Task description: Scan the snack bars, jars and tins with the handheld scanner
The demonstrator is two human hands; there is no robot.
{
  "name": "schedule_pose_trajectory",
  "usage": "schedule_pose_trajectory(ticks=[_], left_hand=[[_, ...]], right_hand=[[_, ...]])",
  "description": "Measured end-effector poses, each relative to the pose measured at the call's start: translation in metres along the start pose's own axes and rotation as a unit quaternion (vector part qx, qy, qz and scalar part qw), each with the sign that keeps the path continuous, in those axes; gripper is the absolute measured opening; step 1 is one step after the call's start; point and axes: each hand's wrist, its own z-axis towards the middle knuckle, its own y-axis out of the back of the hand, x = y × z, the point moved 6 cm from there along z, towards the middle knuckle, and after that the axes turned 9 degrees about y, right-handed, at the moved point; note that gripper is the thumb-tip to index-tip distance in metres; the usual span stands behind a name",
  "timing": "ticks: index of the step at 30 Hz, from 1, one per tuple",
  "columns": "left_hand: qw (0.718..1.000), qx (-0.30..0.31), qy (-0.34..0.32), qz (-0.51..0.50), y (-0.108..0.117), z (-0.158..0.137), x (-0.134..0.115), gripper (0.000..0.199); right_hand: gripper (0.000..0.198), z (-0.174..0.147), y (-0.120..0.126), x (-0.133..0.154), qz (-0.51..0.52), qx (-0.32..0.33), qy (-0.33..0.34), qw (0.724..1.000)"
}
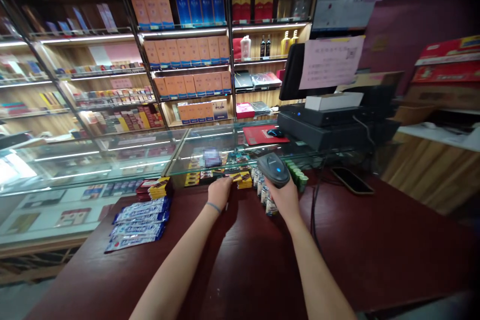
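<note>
My right hand is wrapped round the handle of a dark grey barcode scanner with a blue light on top. Under and beside the scanner stands a row of small cans, with green-topped containers just to its right. My left hand, with a band at the wrist, is closed at the counter's back edge. Its fingertips face away, so what they grip is hidden. Right beside it lie small yellow packets, with more yellow packets to its left.
Blue-and-white long packets and a yellow-and-red stack lie on the dark red counter at left. A phone and black cable are at right. Behind stand a glass case, monitor and stocked shelves.
</note>
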Motion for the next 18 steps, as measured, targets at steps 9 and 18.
schedule_pose_trajectory(ticks=[9, 18], left_hand=[[0.996, -0.009, -0.085, -0.002, -0.021, 0.012, -0.032, 0.028], [0.994, -0.033, -0.098, -0.018, -0.036, 0.017, -0.035, 0.036]], right_hand=[[0.044, 0.002, 0.005, -0.005, 0.034, -0.016, -0.001, 0.999], [0.05, 0.004, 0.008, -0.004, 0.047, -0.03, -0.002, 0.998]])
